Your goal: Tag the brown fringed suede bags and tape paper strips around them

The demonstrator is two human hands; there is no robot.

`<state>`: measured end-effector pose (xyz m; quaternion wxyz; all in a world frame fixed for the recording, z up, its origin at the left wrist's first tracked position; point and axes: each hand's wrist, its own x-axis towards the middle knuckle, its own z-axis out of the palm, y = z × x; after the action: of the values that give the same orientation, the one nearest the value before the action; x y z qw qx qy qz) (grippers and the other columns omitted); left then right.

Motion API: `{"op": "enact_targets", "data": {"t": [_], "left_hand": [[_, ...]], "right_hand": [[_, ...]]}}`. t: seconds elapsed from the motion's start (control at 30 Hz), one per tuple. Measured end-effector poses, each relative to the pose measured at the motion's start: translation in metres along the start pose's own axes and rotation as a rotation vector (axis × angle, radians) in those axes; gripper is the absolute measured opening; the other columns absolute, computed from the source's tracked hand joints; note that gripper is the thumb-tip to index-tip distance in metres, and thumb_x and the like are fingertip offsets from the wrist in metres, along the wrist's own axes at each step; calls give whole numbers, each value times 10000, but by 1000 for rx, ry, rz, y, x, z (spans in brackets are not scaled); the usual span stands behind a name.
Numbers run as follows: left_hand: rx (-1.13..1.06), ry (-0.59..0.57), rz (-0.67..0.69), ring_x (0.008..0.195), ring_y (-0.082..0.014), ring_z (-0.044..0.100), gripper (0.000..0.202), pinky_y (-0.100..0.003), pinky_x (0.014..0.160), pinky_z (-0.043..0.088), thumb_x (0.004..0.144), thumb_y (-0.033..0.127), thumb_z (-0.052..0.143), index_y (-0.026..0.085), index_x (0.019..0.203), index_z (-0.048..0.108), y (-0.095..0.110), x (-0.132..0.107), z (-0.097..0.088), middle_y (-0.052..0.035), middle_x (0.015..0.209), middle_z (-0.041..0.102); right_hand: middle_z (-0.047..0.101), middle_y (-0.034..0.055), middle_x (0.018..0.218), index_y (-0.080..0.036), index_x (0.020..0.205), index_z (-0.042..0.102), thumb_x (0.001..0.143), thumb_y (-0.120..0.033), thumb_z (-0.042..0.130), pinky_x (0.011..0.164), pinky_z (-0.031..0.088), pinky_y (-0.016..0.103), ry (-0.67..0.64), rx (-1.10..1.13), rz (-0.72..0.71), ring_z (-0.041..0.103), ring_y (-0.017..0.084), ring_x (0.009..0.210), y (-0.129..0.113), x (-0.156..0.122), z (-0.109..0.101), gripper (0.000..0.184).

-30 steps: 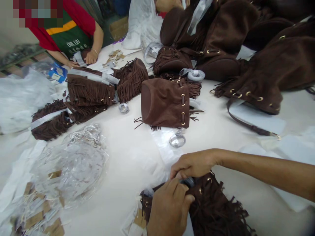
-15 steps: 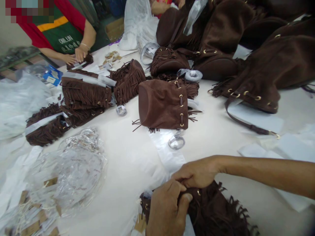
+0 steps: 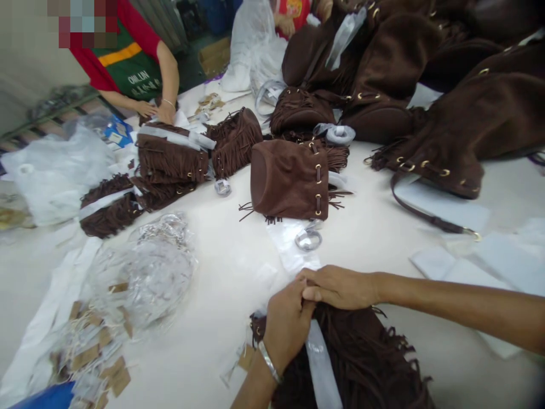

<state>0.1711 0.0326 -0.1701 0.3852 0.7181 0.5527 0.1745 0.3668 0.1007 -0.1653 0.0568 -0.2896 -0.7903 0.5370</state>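
A dark brown fringed drawstring bag [image 3: 366, 352] lies at the lower middle, with a translucent plastic-wrapped strap [image 3: 321, 363] across it. My left hand [image 3: 289, 321], a silver bracelet at its wrist, is closed at the bag's far edge. Against it, my right hand [image 3: 340, 287] curls over the same edge, its thumb meeting the left fingers. Both hands hide what exactly they pinch there. Brass eyelets show at the bag's left end. Just beyond the hands are a white plastic sheet [image 3: 289, 247] and a wrapped coiled strap [image 3: 309, 240].
A brown drawstring bag [image 3: 289, 179] lies mid-table, with fringed bags [image 3: 172, 156] to its left. Larger brown bags [image 3: 460, 125] are heaped at right. Clear plastic bags [image 3: 159, 278] and cardboard tags [image 3: 87, 358] lie at left. A co-worker's hands [image 3: 166, 111] work at the far left.
My left hand has moved away from me along the bag, and its bracelet and the wrapped strap now show. My right hand has flattened somewhat over the edge. The view has swung left.
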Motion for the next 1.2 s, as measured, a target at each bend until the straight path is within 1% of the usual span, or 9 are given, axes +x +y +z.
{"op": "enact_targets", "data": {"t": [0.13, 0.23, 0.47, 0.6, 0.73, 0.87, 0.97, 1.07, 1.2], "left_hand": [[34, 373, -48, 1068, -191, 612, 282, -380, 968, 492, 1015, 249, 357, 203, 1142, 605, -10, -39, -11, -71, 1104, 659], [113, 577, -46, 1216, -221, 549, 309, -434, 1054, 459, 1001, 244, 391, 185, 1263, 544, -4, -77, -7, -118, 1260, 596], [377, 394, 84, 1467, -316, 273, 535, -606, 1168, 307, 902, 114, 485, 237, 1422, 454, -4, -130, 28, -121, 1548, 368], [367, 560, 13, 1412, -299, 374, 303, -587, 1116, 398, 928, 124, 453, 194, 1169, 621, -14, -154, 17, -130, 1467, 457], [286, 518, 124, 1300, -249, 496, 244, -504, 1081, 449, 955, 185, 457, 199, 1142, 614, 20, -163, 11, -123, 1359, 546], [322, 190, 201, 1202, -265, 551, 424, -456, 1045, 465, 890, 361, 609, 237, 1292, 567, 57, -151, 26, -90, 1319, 598], [420, 136, 75, 1272, -351, 477, 734, -531, 1060, 417, 783, 429, 711, 246, 1438, 434, 59, -137, 40, -113, 1476, 468], [438, 138, 10, 1164, -354, 532, 457, -533, 990, 438, 812, 237, 602, 179, 1265, 598, 48, -131, 43, -154, 1264, 610], [382, 194, 22, 1050, -325, 560, 331, -514, 931, 446, 757, 61, 474, 181, 974, 694, 34, -146, 27, -133, 975, 664]], "right_hand": [[657, 119, 1221, -197, 1326, 509, 1016, -377, 382, 975, 461, 404, 292, -269, -71, 613, 227, 1118, -12, -37, -3, 381], [507, 121, 1458, -243, 1423, 471, 979, -379, 482, 1101, 378, 456, 274, -441, -150, 478, 250, 1321, -23, -65, 16, 464], [379, 153, 1551, -220, 1316, 579, 931, -281, 530, 1131, 321, 577, 370, -633, -114, 333, 324, 1430, -24, -97, 82, 393], [544, 168, 1405, -198, 1054, 664, 927, -171, 449, 1008, 465, 487, 376, -673, -38, 558, 297, 1240, -14, -139, 74, 251], [697, 181, 857, -163, 807, 668, 824, -136, 535, 782, 510, 498, 402, -814, 286, 679, 322, 821, -16, -166, 62, 136], [674, 131, 1142, -212, 1167, 625, 882, -199, 499, 897, 494, 423, 467, -658, 103, 638, 271, 1038, -42, -142, 73, 312], [502, 107, 1447, -226, 1467, 390, 771, -197, 622, 1072, 394, 440, 418, -597, -85, 474, 282, 1292, -51, -108, 92, 734], [492, 141, 1442, -186, 1505, 346, 672, -163, 683, 1074, 374, 501, 389, -644, -61, 460, 334, 1272, -45, -85, 103, 898], [585, 134, 1301, -196, 1411, 476, 708, -128, 619, 1013, 418, 489, 386, -621, -72, 522, 314, 1185, -34, -79, 102, 720]]}}
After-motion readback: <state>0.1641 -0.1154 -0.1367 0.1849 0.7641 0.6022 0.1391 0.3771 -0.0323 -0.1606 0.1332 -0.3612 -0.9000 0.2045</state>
